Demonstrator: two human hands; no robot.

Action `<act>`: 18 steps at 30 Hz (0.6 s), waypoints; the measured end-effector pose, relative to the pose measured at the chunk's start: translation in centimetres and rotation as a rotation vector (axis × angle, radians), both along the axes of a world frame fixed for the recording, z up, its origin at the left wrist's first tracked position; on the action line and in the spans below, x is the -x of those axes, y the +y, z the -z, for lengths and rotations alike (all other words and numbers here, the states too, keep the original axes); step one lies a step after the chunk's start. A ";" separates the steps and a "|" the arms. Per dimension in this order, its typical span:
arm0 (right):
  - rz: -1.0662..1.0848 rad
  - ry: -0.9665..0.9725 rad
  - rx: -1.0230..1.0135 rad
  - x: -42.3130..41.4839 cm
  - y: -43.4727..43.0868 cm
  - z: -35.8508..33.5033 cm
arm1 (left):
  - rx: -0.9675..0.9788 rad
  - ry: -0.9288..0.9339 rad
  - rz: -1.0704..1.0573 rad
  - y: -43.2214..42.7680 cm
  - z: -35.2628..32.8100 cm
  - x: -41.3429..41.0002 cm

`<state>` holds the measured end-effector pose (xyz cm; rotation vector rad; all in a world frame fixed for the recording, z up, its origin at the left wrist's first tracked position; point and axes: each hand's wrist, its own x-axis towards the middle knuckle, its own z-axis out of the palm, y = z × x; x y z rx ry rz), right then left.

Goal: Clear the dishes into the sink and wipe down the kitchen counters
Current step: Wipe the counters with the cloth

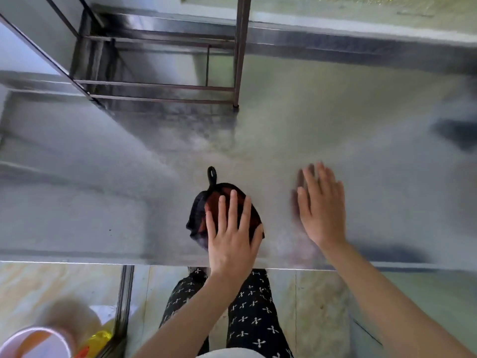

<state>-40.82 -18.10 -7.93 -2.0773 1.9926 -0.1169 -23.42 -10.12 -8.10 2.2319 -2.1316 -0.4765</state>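
in the lower middle of the frame the left hand lies flat on a black and red cloth, its fingers straight and spread, pressing down rather than gripping. the cloth is bunched on the steel counter, close to the front edge, and its small black loop points toward the top of the frame. just right of it, apart from the cloth, the right hand is open too, palm down with fingers straight and holding nothing. it is blurred, so whether it touches the counter cannot be told. a metal rack stands on the counter at the upper left. below the counter edge are black trousers with white crosses. at the lower left sit a blurred white-rimmed container and a yellow bottle.
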 end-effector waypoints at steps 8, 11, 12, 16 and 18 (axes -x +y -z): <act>-0.255 0.044 0.018 0.2 -2.8 2.0 | 0.032 -0.095 -0.455 -7.2 1.4 -5.8; -0.268 0.062 0.010 0.2 -2.9 1.9 | 0.046 -0.101 -0.513 -7.0 1.3 -3.2; -0.271 0.063 0.001 0.2 -2.9 1.9 | 0.051 -0.114 -0.430 -6.2 1.2 -1.6; -0.277 0.061 -0.010 0.3 -2.9 2.0 | 0.034 -0.136 -0.025 -3.7 0.9 1.9; -0.282 0.077 -0.006 0.4 -3.0 2.2 | 0.079 -0.159 0.063 -5.8 1.3 0.2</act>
